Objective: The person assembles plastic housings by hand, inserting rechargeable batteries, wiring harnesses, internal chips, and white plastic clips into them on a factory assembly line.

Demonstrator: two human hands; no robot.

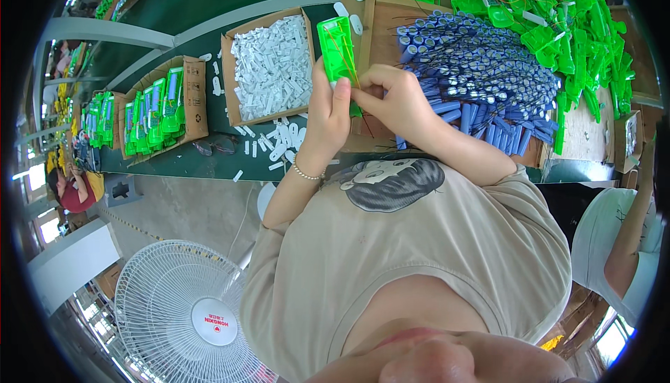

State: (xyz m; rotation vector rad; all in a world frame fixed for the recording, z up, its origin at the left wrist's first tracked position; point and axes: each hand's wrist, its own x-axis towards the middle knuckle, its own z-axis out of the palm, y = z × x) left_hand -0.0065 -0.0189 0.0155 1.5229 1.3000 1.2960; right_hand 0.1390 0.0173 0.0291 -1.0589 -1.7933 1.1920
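My left hand [331,112] is closed round the lower part of a bright green plastic housing [336,37], its thumb lying along the near end. Thin orange and red wires [347,62] run along the open inside of the housing. At its lower right, the fingertips of my right hand [396,97] are pinched together where the wires come down. A dark wire end sticks out below those fingers. What else may sit between the fingertips is hidden. To the right of my right hand lies a large heap of blue cylindrical cells [481,62] with thin leads.
A cardboard box of small white plastic pieces [272,62] stands left of my hands, with loose white pieces [285,138] in front. Further left, a carton [195,97] holds green housings. More green housings [579,41] pile up at the far right. A fan [181,313] stands behind left.
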